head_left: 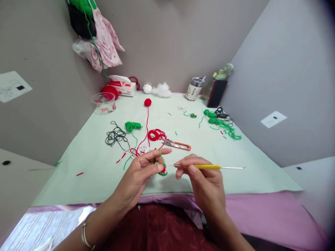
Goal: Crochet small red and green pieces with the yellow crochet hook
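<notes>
At lower centre I see the left hand (138,170) pinching a small red-and-green crochet piece (163,171), partly finger-covered; the right hand (206,179) grips a yellow-handled hook (206,167), inner tip indistinct. Beyond, yarn (133,126) litters a pale green tabletop (86,157). Grey walls (162,45) enclose it; at upper left, a hanging green bundle (82,7) is cut off.

Free rm on cloth (261,176) R of right hand (208,181), but hook (209,167) juts in; scissors (181,145) + red yarn (152,135) block fwd, black yarn (115,136) fwd-L, green yarn (231,130) fwd-R.
</notes>
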Demonstrator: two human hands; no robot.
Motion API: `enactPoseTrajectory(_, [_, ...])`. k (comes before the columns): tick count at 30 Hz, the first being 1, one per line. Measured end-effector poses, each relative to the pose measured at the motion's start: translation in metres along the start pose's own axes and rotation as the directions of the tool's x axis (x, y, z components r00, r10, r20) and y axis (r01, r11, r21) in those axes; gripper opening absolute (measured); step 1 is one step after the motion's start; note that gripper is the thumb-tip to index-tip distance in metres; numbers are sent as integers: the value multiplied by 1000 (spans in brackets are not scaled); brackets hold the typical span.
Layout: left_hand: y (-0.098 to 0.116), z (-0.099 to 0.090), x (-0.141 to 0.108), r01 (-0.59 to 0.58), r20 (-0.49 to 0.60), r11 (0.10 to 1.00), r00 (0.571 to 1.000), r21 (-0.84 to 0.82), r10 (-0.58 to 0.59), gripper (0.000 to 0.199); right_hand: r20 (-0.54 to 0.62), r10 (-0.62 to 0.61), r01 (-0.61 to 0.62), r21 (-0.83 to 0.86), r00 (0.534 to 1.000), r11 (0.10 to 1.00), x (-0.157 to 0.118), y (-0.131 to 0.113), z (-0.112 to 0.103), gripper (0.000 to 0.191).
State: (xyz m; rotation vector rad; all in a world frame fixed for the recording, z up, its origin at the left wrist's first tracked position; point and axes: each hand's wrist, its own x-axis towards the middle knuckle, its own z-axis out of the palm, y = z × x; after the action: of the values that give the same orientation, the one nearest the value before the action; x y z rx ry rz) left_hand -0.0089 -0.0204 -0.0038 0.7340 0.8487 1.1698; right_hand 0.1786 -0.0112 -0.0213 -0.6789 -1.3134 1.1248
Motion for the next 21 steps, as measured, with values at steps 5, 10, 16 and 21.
enactPoseTrajectory(5, [-4,0,0,-25,-35,999,999,32,26,37,26,-5,3,64,1000,998,1,-1,-1,16])
enactPoseTrajectory(10, [-13,1,0,-5,-49,1000,999,30,7,40,7,43,-43,99,999,994,-4,5,8,15])
enactPoseTrajectory(16, [-15,2,-2,8,-68,1000,998,11,-7,44,-84,29,-16,151,996,988,-5,12,19,12])
enactPoseTrajectory(21, [-13,5,-3,3,-50,999,999,-45,-5,44,-110,-9,18,86,994,996,-7,14,20,13])
